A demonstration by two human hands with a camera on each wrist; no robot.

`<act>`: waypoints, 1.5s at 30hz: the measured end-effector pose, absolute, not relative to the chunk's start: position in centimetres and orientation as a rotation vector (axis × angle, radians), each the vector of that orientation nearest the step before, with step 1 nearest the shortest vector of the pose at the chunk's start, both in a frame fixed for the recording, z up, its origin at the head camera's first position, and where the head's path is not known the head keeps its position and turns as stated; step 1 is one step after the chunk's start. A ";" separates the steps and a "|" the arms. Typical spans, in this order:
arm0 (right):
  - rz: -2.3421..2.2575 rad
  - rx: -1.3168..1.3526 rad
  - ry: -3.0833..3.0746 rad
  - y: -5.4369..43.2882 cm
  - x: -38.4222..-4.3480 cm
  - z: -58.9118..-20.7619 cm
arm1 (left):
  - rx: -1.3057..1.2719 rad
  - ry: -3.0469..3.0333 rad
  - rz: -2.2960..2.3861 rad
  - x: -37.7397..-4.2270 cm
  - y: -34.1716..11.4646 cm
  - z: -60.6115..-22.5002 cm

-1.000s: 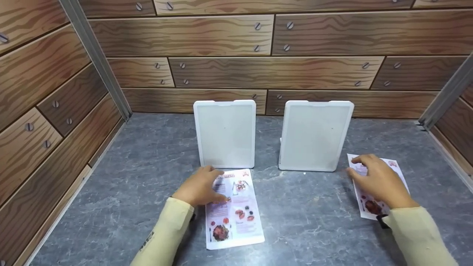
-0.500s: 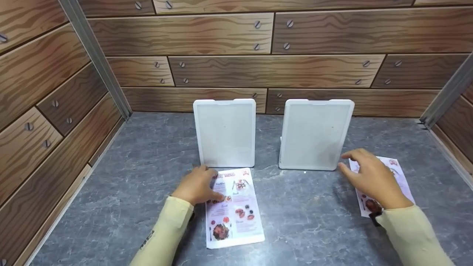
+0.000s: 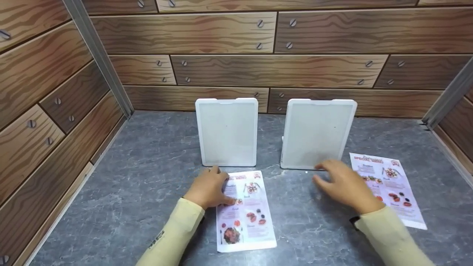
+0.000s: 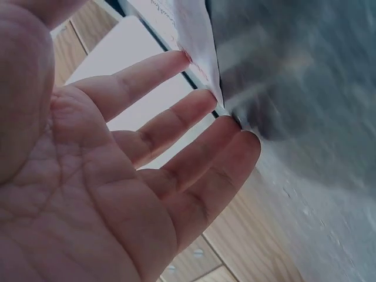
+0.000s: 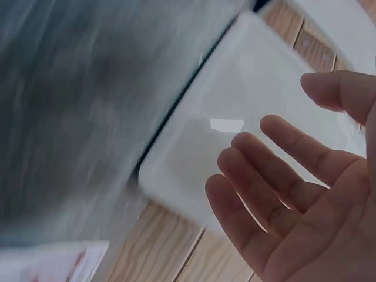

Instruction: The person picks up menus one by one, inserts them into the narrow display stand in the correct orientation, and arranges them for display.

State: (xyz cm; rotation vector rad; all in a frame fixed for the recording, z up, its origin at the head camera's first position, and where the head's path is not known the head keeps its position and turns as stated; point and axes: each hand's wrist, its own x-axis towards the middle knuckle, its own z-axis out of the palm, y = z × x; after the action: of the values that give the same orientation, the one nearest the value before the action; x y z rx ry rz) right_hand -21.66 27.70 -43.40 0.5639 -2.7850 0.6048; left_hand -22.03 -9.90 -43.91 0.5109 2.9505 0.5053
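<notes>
My left hand [image 3: 210, 188] lies at the left edge of a printed menu sheet [image 3: 245, 212] on the table. In the left wrist view its fingers [image 4: 176, 117] are nearly straight, with tips at the sheet's edge; the thumb rests over the print in the head view. My right hand [image 3: 345, 184] holds nothing and hovers in front of the right white display stand [image 3: 319, 131], its fingers [image 5: 258, 170] loosely bent and spread. A second menu sheet [image 3: 391, 192] lies to its right, partly covered by that hand and wrist. Behind the first sheet stands the left white display stand [image 3: 227, 133].
Both stands lean back upright on the grey marbled table [image 3: 147, 155]. A wood-plank patterned wall [image 3: 221, 35] closes off the back, with similar panels [image 3: 33, 92] on the left and at the right edge. A small white speck [image 3: 306, 171] lies before the right stand.
My right hand has moved left, away from the right menu sheet, uncovering more of it. My left hand and the left sheet have shifted slightly right together.
</notes>
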 end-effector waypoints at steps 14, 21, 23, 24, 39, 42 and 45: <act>0.597 0.936 -2.853 19.1 -21.7 -45.1 | 0.535 2.940 0.488 -22.0 -9.2 -44.2; 0.566 0.994 -2.937 16.1 -21.4 -45.0 | 0.521 2.928 0.487 -21.9 -9.1 -44.2; 0.562 1.002 -2.947 15.7 -21.4 -44.8 | 0.527 2.928 0.471 -21.9 -9.1 -44.1; 0.561 1.004 -2.952 15.5 -21.4 -44.8 | 0.532 2.929 0.466 -21.9 -9.1 -44.1; 0.584 1.010 -2.973 15.0 -21.4 -44.8 | 0.465 2.970 0.626 -22.7 -10.7 -44.4; 0.593 0.999 -2.986 15.0 -21.4 -44.7 | 0.411 2.960 0.653 -22.7 -10.8 -44.4; 0.596 0.999 -2.985 15.1 -21.5 -44.8 | 0.393 2.951 0.675 -22.7 -10.7 -44.4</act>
State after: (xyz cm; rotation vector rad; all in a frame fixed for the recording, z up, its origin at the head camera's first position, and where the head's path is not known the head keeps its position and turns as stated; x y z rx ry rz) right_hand -21.48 15.06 -44.81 0.9989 -2.9850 0.5961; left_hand -22.65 -10.72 -44.41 0.3928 2.9507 0.6745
